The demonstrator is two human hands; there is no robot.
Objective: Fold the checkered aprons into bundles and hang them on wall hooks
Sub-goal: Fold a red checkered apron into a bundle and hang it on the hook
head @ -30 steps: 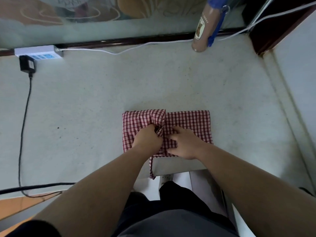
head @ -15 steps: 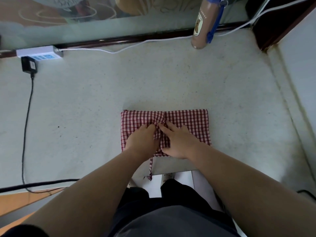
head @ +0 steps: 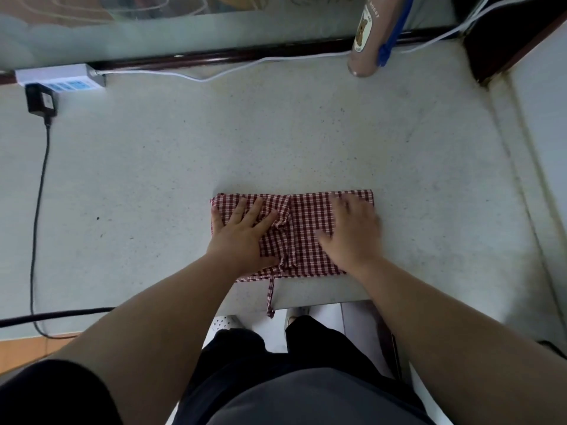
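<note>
Checkered apron (head: 306,231) mid-frame on table (head: 276,133): left hand (head: 242,237) and right hand (head: 352,234), pinching its middle before, now press flat, fingers (head: 255,210) spread. Fold looks set.

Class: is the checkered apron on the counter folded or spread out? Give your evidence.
Folded: the apron is a compact rectangle, pressed under the left hand and right hand; one tie dangles.

1. Plenty of bare tabletop (head: 276,133) behind the apron (head: 306,231) and off to both sides.
2. Back edge is busier: bottle (head: 366,35) back right, power strip (head: 59,78) back left, white cable (head: 214,76) between.
3. A black cable (head: 39,194) runs down the left side.
</note>
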